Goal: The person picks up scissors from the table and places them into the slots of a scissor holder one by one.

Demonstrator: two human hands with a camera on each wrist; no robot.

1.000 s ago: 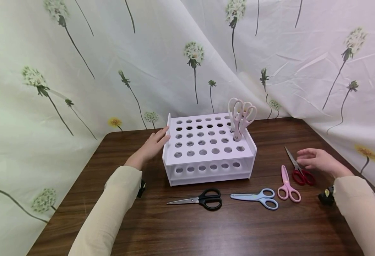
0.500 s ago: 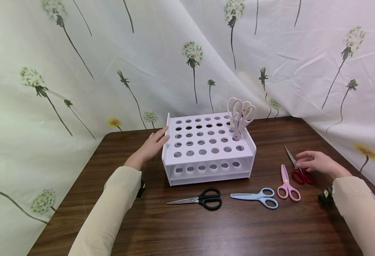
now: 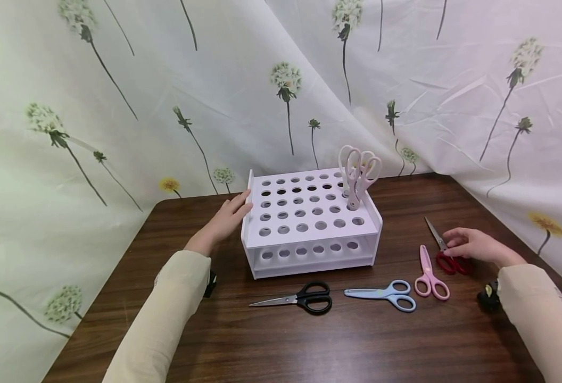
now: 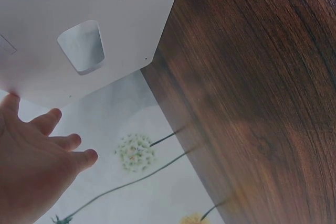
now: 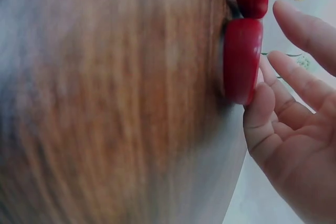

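In the head view my left hand (image 3: 221,222) rests its straight, spread fingers against the left side of a white rack (image 3: 310,239) with rows of round holes. The left wrist view shows that hand's fingertips (image 4: 11,98) at the rack's side panel (image 4: 47,9), which has a cut-out. At the right, my right hand (image 3: 482,246) reaches down over red-handled scissors (image 3: 453,263) lying on the table. Its thumb (image 5: 260,106) touches the red handle (image 5: 242,61) in the right wrist view. The other fingers are loosely bent behind, with no firm grip visible.
Pink scissors (image 3: 431,279), light blue scissors (image 3: 383,293) and black-handled scissors (image 3: 300,299) lie on the brown table (image 3: 310,351) before the rack. Several pale-handled scissors (image 3: 357,173) stand in the rack's right holes. A flower-print cloth (image 3: 242,96) hangs behind.
My right hand has lowered slightly toward the red-handled scissors, its fingers bending a little more. The left hand stays against the rack. The head view has shifted slightly.
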